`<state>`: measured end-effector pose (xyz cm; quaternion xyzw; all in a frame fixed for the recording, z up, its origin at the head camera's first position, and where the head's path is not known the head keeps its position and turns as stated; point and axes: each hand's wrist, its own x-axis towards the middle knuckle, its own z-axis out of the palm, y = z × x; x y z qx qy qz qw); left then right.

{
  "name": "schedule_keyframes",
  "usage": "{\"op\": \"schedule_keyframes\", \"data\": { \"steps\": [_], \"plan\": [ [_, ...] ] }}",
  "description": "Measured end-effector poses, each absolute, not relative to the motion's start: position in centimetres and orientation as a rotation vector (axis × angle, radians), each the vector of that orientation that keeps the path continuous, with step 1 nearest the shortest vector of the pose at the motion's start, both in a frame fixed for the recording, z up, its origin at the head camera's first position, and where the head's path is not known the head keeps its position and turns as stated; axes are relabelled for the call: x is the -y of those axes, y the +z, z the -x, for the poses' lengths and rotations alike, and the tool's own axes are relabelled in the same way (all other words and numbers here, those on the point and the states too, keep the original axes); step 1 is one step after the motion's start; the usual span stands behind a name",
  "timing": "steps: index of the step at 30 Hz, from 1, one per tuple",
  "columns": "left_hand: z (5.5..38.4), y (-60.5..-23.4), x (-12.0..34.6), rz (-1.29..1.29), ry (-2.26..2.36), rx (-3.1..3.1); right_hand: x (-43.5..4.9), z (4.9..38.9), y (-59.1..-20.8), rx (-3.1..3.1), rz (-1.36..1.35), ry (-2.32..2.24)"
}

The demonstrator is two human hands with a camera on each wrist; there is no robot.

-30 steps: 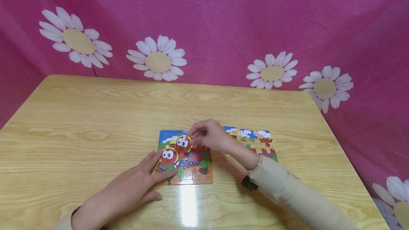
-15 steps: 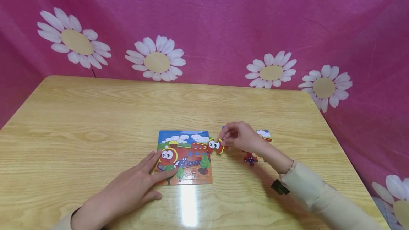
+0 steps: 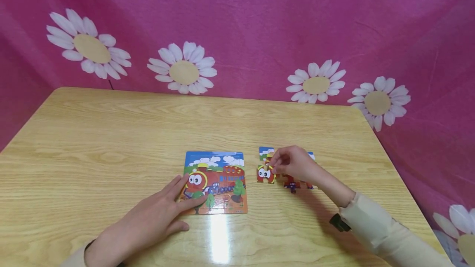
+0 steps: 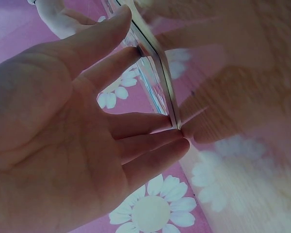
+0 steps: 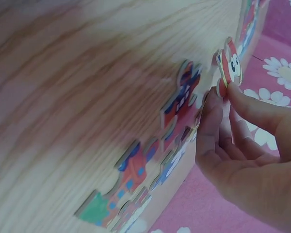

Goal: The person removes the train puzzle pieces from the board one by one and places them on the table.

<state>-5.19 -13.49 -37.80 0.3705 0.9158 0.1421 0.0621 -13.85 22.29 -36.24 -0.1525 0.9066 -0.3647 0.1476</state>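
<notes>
My right hand (image 3: 295, 163) pinches a puzzle piece (image 3: 265, 174) with two big cartoon eyes between thumb and fingers. In the right wrist view the piece (image 5: 230, 65) is tilted, with its lower edge between the fingertips. Other loose puzzle pieces (image 3: 292, 181) lie under and behind this hand, partly hidden by it. My left hand (image 3: 156, 211) rests with straight fingers on the left edge of a square puzzle board (image 3: 222, 182), which bears a red train picture. In the left wrist view fingertips of the left hand (image 4: 87, 116) touch the board's edge (image 4: 167, 92).
A light wooden table (image 3: 130, 135) carries everything. Behind it hangs a pink cloth (image 3: 245, 32) with white flowers. A bright reflection shines on the table in front of the board. A blue-and-white loose piece (image 3: 265, 152) lies right of the board's upper corner.
My right hand has carried the eyed puzzle piece from above the board rightward, to the loose pieces. The left hand has stayed on the board.
</notes>
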Motion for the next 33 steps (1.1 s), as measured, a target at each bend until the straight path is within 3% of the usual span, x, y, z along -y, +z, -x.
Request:
{"op": "schedule_keyframes", "data": {
  "steps": [33],
  "plan": [
    [5.3,-37.7,13.5,-1.206,0.442,-2.81,-21.2,12.4,-36.7,-2.754,0.608,-0.925]
  ]
}}
